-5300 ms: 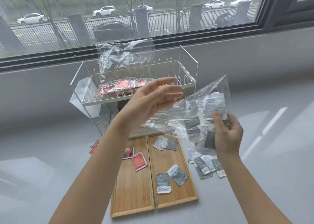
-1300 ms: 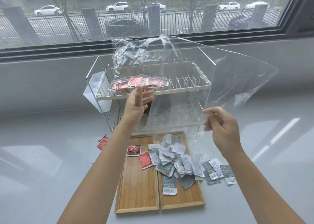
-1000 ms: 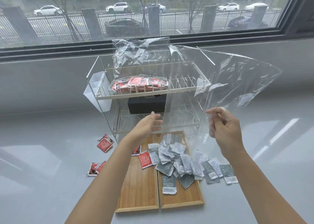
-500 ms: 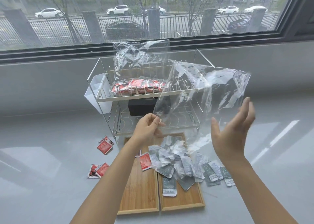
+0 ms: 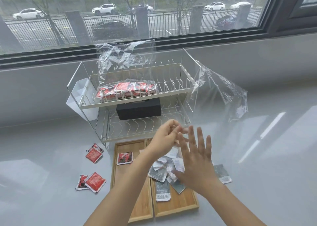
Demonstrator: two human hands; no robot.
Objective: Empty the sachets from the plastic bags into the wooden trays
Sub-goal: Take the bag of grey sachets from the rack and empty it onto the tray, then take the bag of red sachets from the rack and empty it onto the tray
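Observation:
My left hand [image 5: 163, 139] pinches a corner of an empty clear plastic bag [image 5: 220, 95], which billows up and to the right beside the rack. My right hand [image 5: 197, 159] hovers just right of the left, fingers spread and holding nothing. Below them lie two wooden trays side by side. The right tray [image 5: 181, 205] holds a heap of grey sachets [image 5: 162, 171], partly hidden by my right hand. The left tray [image 5: 132, 183] holds one red sachet [image 5: 124, 158]. A second bag, full of red sachets [image 5: 127, 90], lies on the rack's top shelf.
A white two-tier wire rack [image 5: 171, 95] stands behind the trays, with a black box [image 5: 139, 108] on its lower shelf. Loose red sachets [image 5: 93, 182] lie on the grey counter at the left. A grey sachet [image 5: 222, 174] lies right of the trays.
The grey sachets have dropped out of the bag onto the right tray. My right hand let go of the bag and moved down-left beside my left hand, which now holds the bag alone.

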